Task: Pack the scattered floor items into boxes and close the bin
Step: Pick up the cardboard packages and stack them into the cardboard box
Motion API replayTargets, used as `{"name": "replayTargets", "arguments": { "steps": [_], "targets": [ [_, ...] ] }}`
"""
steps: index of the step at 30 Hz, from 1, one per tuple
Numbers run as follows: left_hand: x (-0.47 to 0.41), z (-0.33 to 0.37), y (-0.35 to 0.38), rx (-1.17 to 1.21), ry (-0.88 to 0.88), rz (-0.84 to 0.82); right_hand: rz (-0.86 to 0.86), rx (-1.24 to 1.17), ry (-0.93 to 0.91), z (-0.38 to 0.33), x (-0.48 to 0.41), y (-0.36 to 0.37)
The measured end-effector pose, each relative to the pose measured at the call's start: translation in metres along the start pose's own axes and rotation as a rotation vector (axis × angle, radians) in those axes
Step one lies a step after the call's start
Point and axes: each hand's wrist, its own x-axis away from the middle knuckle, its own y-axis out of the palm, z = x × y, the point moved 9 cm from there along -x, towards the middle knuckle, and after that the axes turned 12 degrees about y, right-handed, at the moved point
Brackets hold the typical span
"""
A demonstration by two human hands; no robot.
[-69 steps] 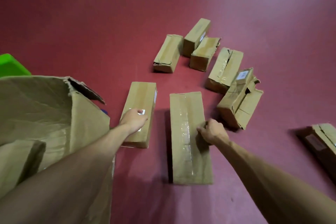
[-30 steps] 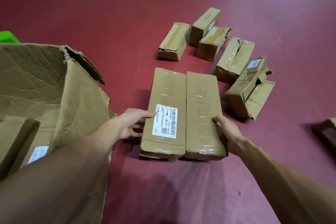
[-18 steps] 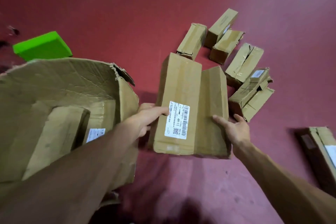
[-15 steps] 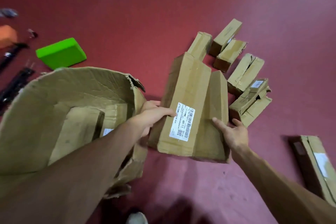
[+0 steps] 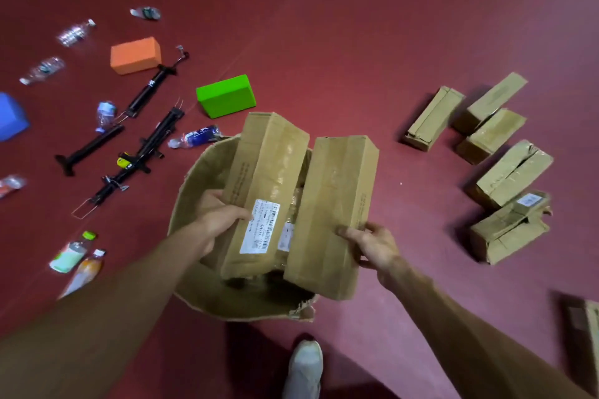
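Observation:
I hold two long cardboard parcels over the open mouth of a big torn cardboard box. My left hand grips the left parcel, which bears a white barcode label. My right hand grips the right parcel at its lower right edge. Both parcels tilt with their near ends down into the box. Another labelled parcel shows dimly inside the box between them. Several more cardboard parcels lie on the red floor at the right.
On the floor at the left lie a green foam block, an orange block, a blue block, black pumps and several plastic bottles. My white shoe stands just below the box. Another parcel is at the right edge.
Both hands lifted the two parcels off the floor and swung them left, over the big box. My view turned left, bringing the blocks, pumps and bottles into sight.

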Motion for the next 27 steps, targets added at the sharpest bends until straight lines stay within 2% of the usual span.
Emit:
{"name": "replayTargets", "arguments": {
  "steps": [3, 7, 13, 18, 27],
  "targets": [
    [-0.011, -0.014, -0.025, -0.030, 0.019, 0.095, 0.006, 0.040, -0.009, -0.004, -0.008, 0.030],
    [-0.017, -0.012, -0.025, -0.138, 0.037, 0.093, -0.052, 0.121, 0.041, 0.001, -0.012, 0.048],
    [-0.005, 0.027, 0.039, -0.200, 0.068, -0.006, -0.052, 0.211, 0.088, -0.002, -0.010, -0.007],
    [0.021, 0.082, 0.167, -0.240, 0.128, -0.207, -0.026, 0.164, 0.081, -0.011, -0.009, -0.122],
    [0.096, 0.209, 0.457, -0.294, 0.265, -0.544, 0.192, -0.139, 0.053, -0.007, -0.013, -0.418]
  ]
}}
